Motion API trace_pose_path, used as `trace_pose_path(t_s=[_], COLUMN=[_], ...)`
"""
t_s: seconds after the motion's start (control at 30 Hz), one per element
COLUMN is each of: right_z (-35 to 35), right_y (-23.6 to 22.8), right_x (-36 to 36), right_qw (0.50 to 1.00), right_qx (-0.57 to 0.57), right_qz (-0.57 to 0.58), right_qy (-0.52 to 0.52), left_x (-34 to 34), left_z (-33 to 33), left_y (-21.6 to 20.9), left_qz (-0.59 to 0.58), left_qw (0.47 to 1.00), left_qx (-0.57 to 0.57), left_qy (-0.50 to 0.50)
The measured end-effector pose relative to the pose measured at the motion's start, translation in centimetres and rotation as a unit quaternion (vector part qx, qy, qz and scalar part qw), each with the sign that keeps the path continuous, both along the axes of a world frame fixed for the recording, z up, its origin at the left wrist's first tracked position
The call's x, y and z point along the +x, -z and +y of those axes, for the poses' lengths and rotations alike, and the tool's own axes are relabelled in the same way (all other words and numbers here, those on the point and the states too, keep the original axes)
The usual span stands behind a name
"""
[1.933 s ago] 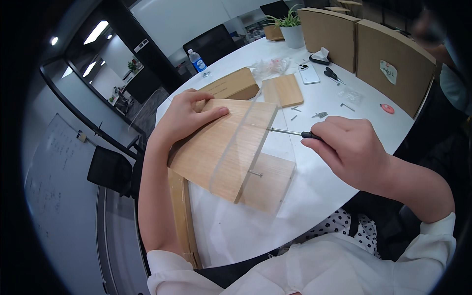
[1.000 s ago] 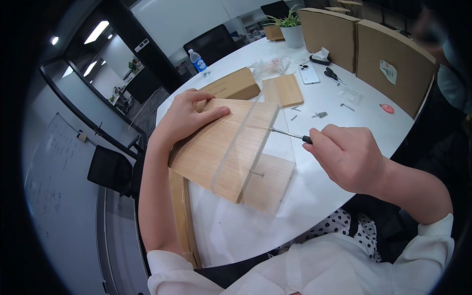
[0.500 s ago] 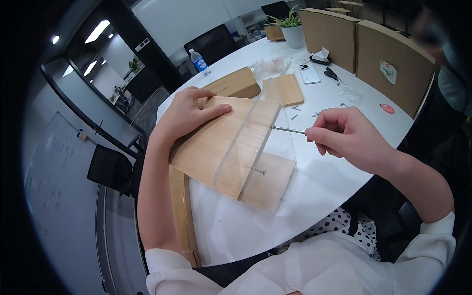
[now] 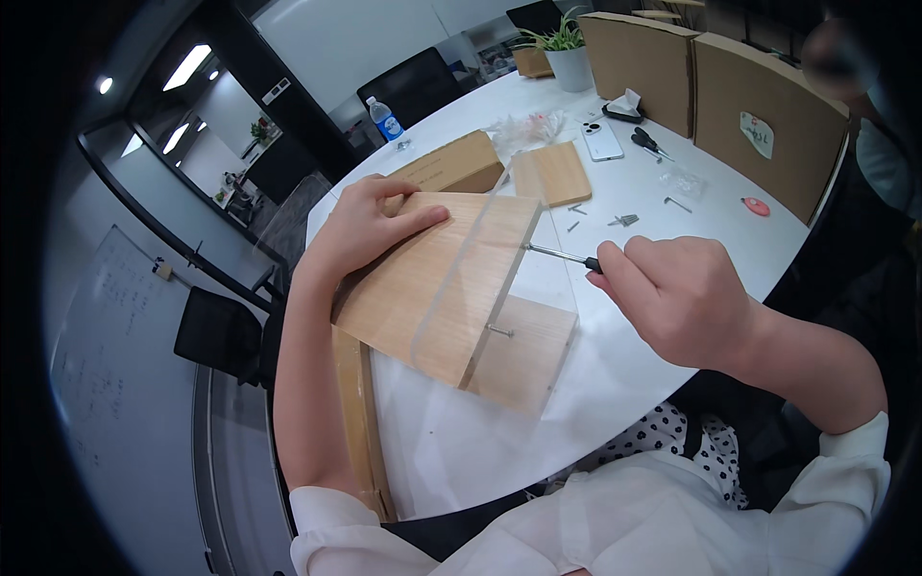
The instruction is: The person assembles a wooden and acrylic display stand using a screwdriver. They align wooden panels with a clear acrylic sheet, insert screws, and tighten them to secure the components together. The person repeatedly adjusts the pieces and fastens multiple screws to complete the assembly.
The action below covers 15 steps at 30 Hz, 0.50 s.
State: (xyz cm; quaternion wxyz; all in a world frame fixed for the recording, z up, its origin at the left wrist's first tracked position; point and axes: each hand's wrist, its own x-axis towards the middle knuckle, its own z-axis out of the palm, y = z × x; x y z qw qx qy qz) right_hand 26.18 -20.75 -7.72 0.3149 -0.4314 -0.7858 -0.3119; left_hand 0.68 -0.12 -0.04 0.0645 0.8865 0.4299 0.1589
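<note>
A pale wooden board is tilted above the table, and my left hand grips its far left edge, thumb lying on the top face. My right hand is closed around the black handle of a screwdriver. The screwdriver's tip meets the board's right edge near its upper corner, where a screw head is too small to make out. Lower on that same edge, a screw sticks partway out. A clear panel with a frosted-looking edge crosses the board. Beneath lies another wooden piece.
Loose screws lie beyond my right hand, near a small wooden board. Farther back are a phone, a black-handled tool, a water bottle and a cardboard box. Cardboard panels stand at right.
My right hand has turned and lowered slightly, its fingers now wrapped in a fist around the screwdriver handle. The board has shifted a little left. My left hand keeps its hold.
</note>
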Motion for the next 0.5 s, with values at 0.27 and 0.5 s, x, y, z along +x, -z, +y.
trace_pose_path(t_s=[0.27, 0.5], right_z=[0.5, -0.3], right_y=[-3.9, -2.5], right_x=[0.8, 0.0], right_qw=[0.483, 0.809], right_qx=[-0.603, -0.411], right_qz=[0.625, 0.417], right_qy=[-0.111, -0.04], left_x=[0.3, 0.1], left_z=[-1.1, 0.2], left_y=[-0.1, 1.1], left_qz=[-0.017, -0.017], left_qw=[1.0, 1.0], left_qx=[-0.015, -0.014], left_qy=[-0.015, -0.022])
